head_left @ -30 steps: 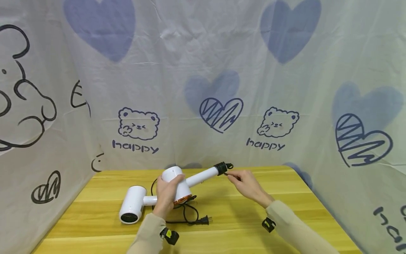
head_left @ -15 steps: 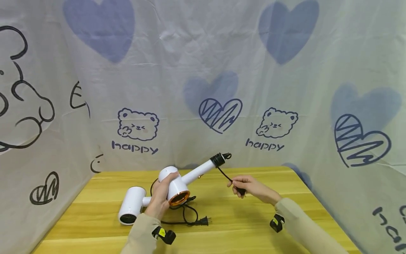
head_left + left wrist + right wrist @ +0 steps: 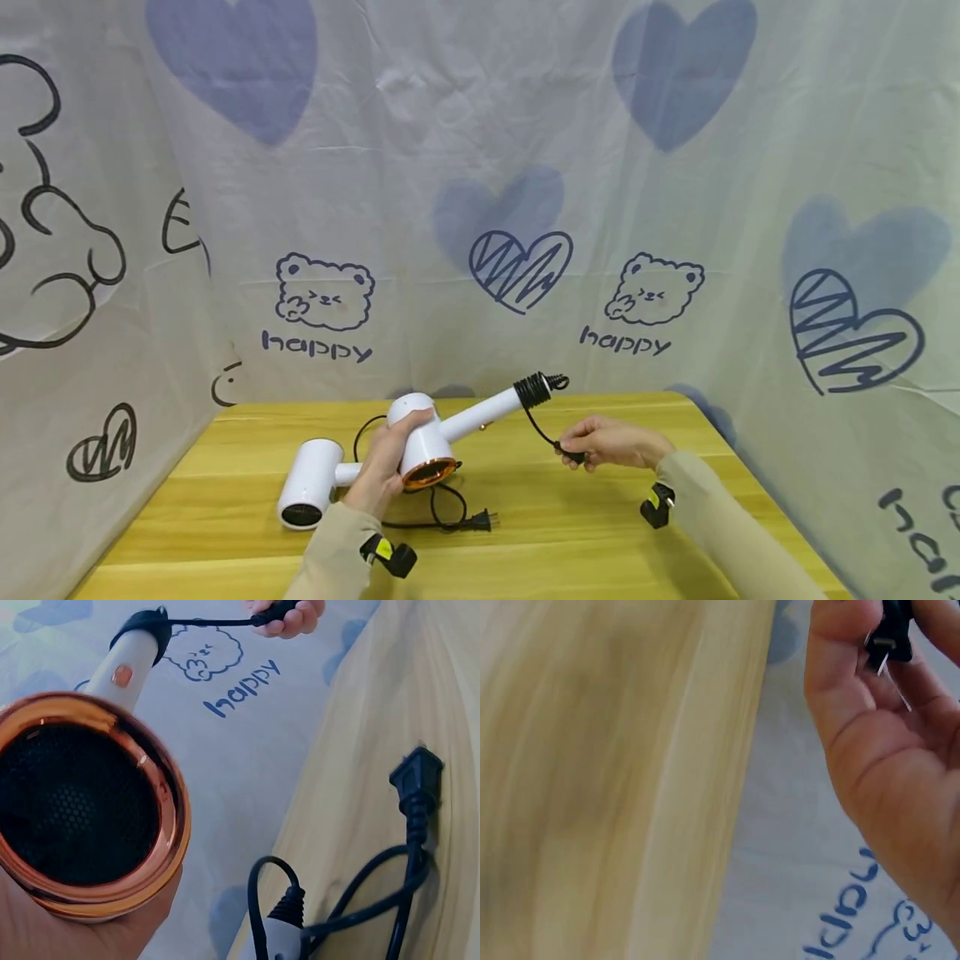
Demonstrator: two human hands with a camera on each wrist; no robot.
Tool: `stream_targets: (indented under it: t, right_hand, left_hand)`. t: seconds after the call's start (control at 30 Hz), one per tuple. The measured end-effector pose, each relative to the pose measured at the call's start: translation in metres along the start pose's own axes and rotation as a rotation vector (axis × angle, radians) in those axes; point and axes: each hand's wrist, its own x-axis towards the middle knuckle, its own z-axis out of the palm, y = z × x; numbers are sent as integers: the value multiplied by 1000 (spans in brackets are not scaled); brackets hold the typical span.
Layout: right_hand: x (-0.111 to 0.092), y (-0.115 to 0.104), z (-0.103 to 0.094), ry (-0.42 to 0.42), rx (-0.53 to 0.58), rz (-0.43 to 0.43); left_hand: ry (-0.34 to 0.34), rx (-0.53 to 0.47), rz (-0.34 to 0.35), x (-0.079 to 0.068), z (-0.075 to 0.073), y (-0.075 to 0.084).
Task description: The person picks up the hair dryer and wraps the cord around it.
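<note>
My left hand [image 3: 386, 462] grips the barrel of a white hair dryer [image 3: 480, 417], whose copper-rimmed end [image 3: 176, 825] faces down toward me. The handle points up and to the right, with black cord [image 3: 532, 389] wound in coils around its end. From those coils a short length of cord runs to a black plug [image 3: 573, 456], pinched in the fingers of my right hand [image 3: 611, 442]. In the right wrist view the metal prongs of the plug [image 3: 889, 645] point toward the palm.
A second white hair dryer [image 3: 311, 483] lies on the wooden table [image 3: 225, 550] at the left, partly behind my left hand. Its looped black cord ends in a plug [image 3: 477, 522] near the table's middle. A printed curtain [image 3: 420, 333] rises behind the table and along both sides.
My right hand has moved right and down from the handle's end, drawing the plug and a length of cord away from the coils. The held hair dryer has turned its copper-rimmed end more into view.
</note>
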Motion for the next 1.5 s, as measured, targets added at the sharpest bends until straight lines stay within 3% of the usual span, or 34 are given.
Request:
stream_targets:
  t: [0.17, 0.33, 0.43, 0.6, 0.77, 0.93, 1.13, 1.23, 1.33, 1.5]
  right_hand:
    - [4, -6, -4, 193, -355, -37]
    - [11, -13, -1, 258, -745, -307]
    - [14, -15, 1, 242, -856, -417]
    - [17, -23, 10, 232, -768, -289]
    - [15, -30, 17, 328, -658, -225]
    - [12, -29, 18, 406, -523, -207]
    - [12, -23, 22, 346, -520, -256]
    - [14, -20, 24, 307, -420, -248]
    - [15, -15, 26, 325, -325, -220]
    - [15, -6, 29, 365, -375, -203]
  left_hand:
    - [-136, 44, 18, 1, -2, -5]
    - [-240, 110, 2, 2, -5, -8]
    - [-281, 159, -7, 4, -7, -8]
    - [-338, 266, 14, 6, -8, -6]
    - [-333, 362, 38, 6, -2, -6]
    - [-304, 412, 55, 4, 2, -6]
    - [-260, 435, 77, 3, 6, -11]
    - [-231, 448, 92, 2, 10, -15]
    - [-209, 444, 110, 1, 16, -17]
    - [-179, 408, 115, -2, 23, -22]
